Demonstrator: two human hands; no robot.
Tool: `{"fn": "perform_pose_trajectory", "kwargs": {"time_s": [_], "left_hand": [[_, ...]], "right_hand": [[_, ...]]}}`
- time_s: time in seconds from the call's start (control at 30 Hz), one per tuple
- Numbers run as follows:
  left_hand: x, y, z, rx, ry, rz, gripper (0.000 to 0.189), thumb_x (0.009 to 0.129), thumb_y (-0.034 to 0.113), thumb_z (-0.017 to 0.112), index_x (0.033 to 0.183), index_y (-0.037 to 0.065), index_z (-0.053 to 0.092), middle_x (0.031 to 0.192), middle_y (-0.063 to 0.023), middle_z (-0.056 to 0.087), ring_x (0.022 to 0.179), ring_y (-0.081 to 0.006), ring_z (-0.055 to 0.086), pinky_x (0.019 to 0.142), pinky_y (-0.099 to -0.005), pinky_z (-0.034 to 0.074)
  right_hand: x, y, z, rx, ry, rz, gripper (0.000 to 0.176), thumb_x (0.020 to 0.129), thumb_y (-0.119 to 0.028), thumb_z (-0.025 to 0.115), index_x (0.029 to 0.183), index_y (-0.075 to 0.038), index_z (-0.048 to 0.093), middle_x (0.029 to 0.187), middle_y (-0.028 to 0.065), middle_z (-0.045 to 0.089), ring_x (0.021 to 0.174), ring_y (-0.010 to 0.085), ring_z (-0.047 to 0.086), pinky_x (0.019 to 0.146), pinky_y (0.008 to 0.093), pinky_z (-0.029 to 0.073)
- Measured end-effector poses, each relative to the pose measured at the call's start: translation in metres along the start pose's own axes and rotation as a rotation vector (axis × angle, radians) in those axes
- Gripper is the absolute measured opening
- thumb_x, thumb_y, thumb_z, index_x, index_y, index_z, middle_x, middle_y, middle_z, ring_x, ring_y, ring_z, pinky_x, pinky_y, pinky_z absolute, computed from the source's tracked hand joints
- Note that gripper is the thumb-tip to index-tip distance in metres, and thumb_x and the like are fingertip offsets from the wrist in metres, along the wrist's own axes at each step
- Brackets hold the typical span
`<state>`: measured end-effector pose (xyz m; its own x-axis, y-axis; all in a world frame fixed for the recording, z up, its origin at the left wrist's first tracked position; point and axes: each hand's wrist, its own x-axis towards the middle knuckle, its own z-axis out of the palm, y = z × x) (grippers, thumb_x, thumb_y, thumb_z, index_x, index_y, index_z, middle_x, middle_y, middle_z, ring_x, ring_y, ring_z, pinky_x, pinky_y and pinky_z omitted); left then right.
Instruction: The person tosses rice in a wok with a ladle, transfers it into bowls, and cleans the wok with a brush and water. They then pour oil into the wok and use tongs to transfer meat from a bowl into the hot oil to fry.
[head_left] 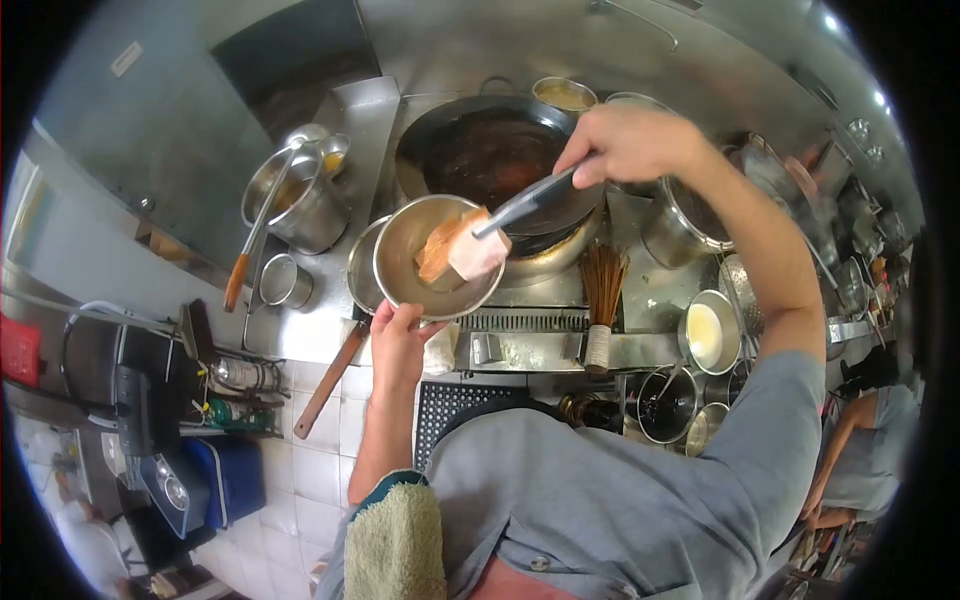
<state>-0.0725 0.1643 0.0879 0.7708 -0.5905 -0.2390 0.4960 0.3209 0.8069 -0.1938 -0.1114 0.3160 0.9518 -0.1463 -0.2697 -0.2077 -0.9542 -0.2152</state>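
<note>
My left hand (pixel 397 335) grips the near rim of a steel bowl (pixel 398 232), which is held at the near left of a large dark wok (pixel 420 150). In the bowl lies an orange-brown food piece (pixel 437 252). My right hand (pixel 628 148) is closed round the dark handle of a spatula (pixel 535 200) with a pale blade (pixel 478 254). The blade is inside the bowl, against the food. Dark liquid fills the wok, with a reddish patch in it.
A tall steel pot (pixel 310 215) with a wooden-handled ladle (pixel 237 280) stands at left, near a small steel cup (pixel 285 282). A bamboo brush (pixel 602 290) lies at the stove's front. Right of it are a bowl of yellow liquid (pixel 703 335) and a large pot (pixel 680 240).
</note>
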Motion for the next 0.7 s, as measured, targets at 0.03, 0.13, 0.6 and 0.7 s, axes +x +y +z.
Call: {"fn": "perform_pose_trajectory", "kwargs": {"time_s": [0.03, 0.13, 0.6, 0.7], "left_hand": [[0.002, -0.004, -0.005, -0.011, -0.022, 0.000, 0.017, 0.082, -0.002, 0.051, 0.098, 0.000, 0.057, 0.086, -0.0058, 0.058, 0.079, -0.0145, 0.059, 0.081, -0.0474, 0.056], [-0.008, -0.006, -0.009, -0.025, 0.020, -0.016, 0.019, 0.081, -0.002, 0.051, 0.099, 0.000, 0.056, 0.085, -0.0046, 0.056, 0.078, -0.0126, 0.057, 0.082, -0.0468, 0.056], [-0.068, -0.010, -0.058, 0.009, 0.122, -0.029, 0.033, 0.080, -0.002, 0.047, 0.114, -0.001, 0.051, 0.102, -0.0125, 0.059, 0.089, -0.0231, 0.064, 0.076, -0.0422, 0.058], [-0.066, 0.001, -0.062, 0.042, 0.054, -0.031, 0.032, 0.082, -0.001, 0.048, 0.114, 0.000, 0.052, 0.103, -0.0119, 0.059, 0.088, -0.0203, 0.062, 0.080, -0.0433, 0.057]], "right_hand": [[0.001, 0.019, -0.005, 0.094, 0.043, -0.037, 0.028, 0.081, -0.013, 0.065, 0.109, -0.008, 0.068, 0.076, 0.0069, 0.067, 0.067, 0.0157, 0.061, 0.060, 0.0322, 0.046], [-0.004, 0.058, -0.027, 0.294, 0.082, 0.060, 0.029, 0.084, -0.013, 0.062, 0.112, -0.005, 0.067, 0.065, 0.0004, 0.057, 0.053, 0.0096, 0.047, 0.049, 0.0267, 0.040], [0.066, 0.231, 0.082, 0.175, -0.017, 0.638, 0.022, 0.080, -0.020, 0.062, 0.070, 0.000, 0.064, 0.064, 0.0075, 0.063, 0.053, 0.0174, 0.057, 0.048, 0.0344, 0.045], [0.063, 0.226, 0.075, 0.106, 0.073, 0.654, 0.022, 0.079, -0.021, 0.061, 0.069, -0.001, 0.063, 0.062, 0.0084, 0.062, 0.051, 0.0176, 0.056, 0.047, 0.0341, 0.045]]}}
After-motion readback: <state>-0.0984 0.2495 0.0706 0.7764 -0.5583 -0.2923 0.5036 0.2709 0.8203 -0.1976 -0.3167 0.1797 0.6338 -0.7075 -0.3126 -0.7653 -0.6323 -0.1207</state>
